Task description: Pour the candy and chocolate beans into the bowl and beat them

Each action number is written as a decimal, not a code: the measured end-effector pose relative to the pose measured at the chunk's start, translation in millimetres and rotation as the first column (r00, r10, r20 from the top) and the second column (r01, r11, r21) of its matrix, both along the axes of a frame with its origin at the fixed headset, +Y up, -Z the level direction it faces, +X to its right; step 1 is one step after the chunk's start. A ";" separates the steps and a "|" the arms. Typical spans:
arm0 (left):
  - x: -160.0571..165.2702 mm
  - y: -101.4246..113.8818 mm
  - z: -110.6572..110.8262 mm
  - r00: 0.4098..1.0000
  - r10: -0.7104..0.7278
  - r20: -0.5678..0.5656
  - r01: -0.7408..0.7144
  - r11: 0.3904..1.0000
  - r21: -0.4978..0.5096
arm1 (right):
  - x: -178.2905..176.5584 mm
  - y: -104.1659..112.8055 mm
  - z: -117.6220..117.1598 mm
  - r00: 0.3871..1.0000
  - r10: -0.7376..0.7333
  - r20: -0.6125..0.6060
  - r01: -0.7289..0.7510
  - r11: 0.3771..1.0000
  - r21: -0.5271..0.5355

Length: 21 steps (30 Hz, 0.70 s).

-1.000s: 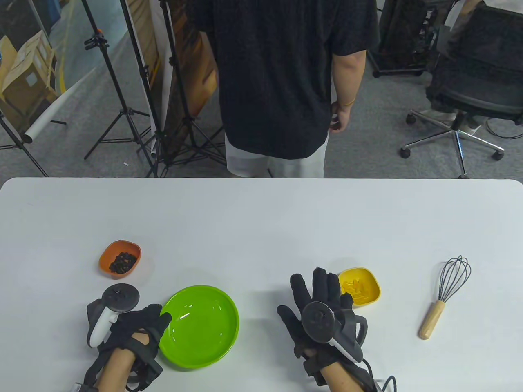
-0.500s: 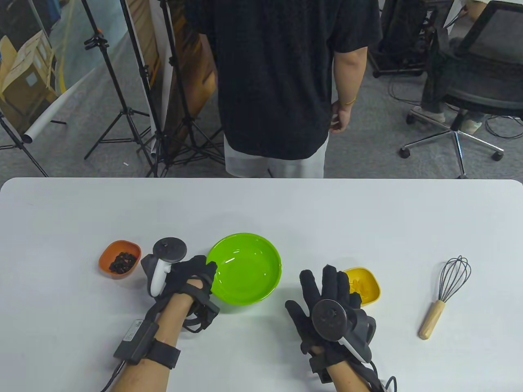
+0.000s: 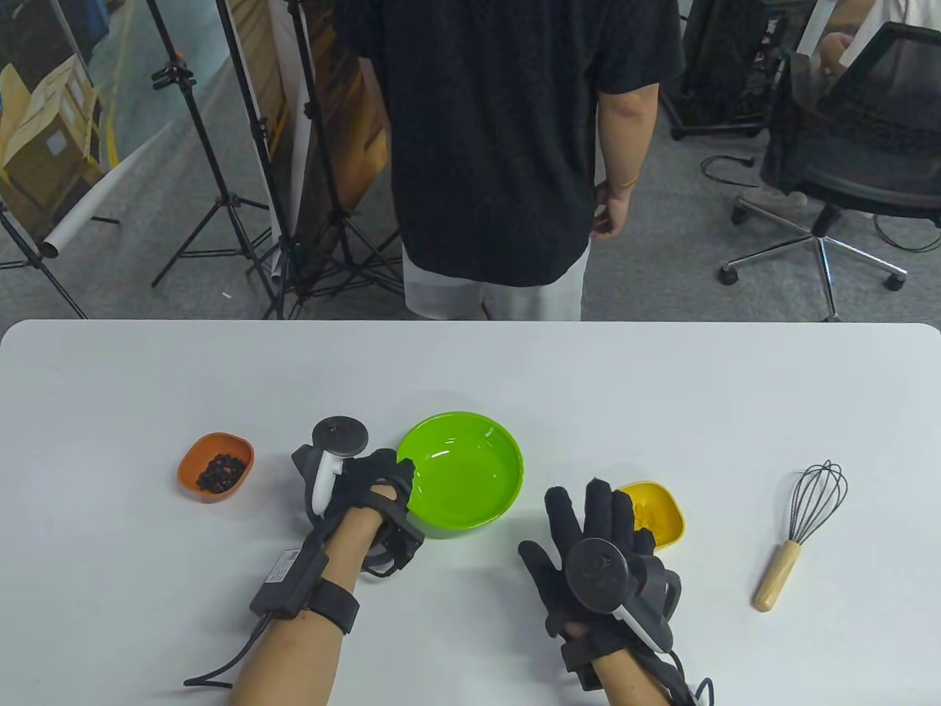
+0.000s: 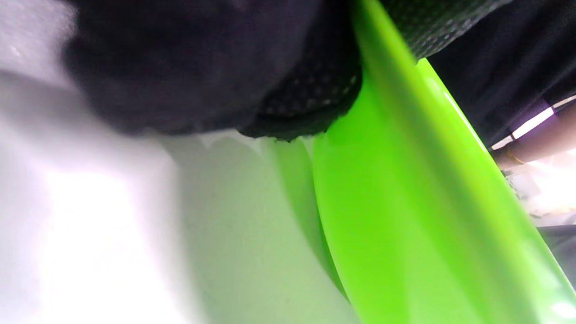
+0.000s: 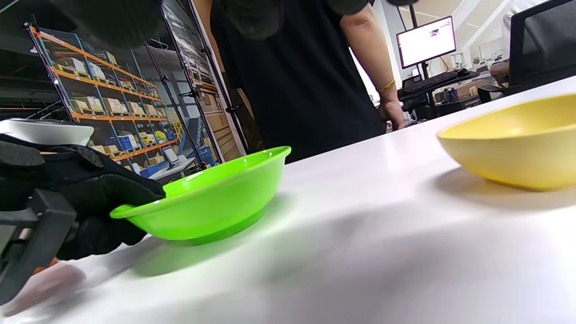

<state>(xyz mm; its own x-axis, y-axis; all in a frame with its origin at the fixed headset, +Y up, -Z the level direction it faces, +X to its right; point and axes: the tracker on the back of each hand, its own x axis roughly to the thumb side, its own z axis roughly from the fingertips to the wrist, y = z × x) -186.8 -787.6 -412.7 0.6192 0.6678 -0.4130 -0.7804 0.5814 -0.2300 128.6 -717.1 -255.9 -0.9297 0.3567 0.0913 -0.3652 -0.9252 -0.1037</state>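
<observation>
While the green bowl [image 3: 462,471] sits empty near the middle of the white table [image 3: 470,368], the left hand [image 3: 375,485] grips its near-left rim, thumb over the lip and fingers curled beneath, as the left wrist view confirms. Right of the bowl and a little nearer lies the yellow dish [image 3: 650,515] of candy, and the right hand [image 3: 588,537] rests just beside it, flat, fingers spread, its fingertips [image 3: 599,491] at the dish's left edge without curling round it. That hand is plainly the nearer one to the candy; a pour from there would travel leftward and slightly farther to reach the bowl. Well to the left of the bowl stands the orange dish [image 3: 216,467] of chocolate beans, close to the left hand's side. Far right lies the whisk [image 3: 801,533], wooden handle pointing near, wires far, untouched.
</observation>
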 end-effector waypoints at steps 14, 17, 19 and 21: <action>-5.8 5.1 5.7 0.996 -0.076 0.049 0.077 0.997 -0.020 | -2.3 0.7 1.6 1.000 0.011 -0.009 -0.011 1.000 0.000; -21.8 17.7 14.0 0.992 -0.124 -0.001 0.124 0.991 0.052 | -2.2 0.2 2.1 1.000 0.005 -0.011 -0.005 1.000 -0.001; -36.8 28.2 20.7 0.990 -0.136 -0.031 0.138 0.987 0.082 | -2.2 -0.1 2.3 1.000 0.003 -0.013 -0.004 1.000 -0.002; -54.2 39.8 27.9 0.985 -0.163 -0.056 0.168 0.980 0.101 | -2.6 -0.4 2.7 1.000 0.004 -0.016 -0.004 1.000 -0.005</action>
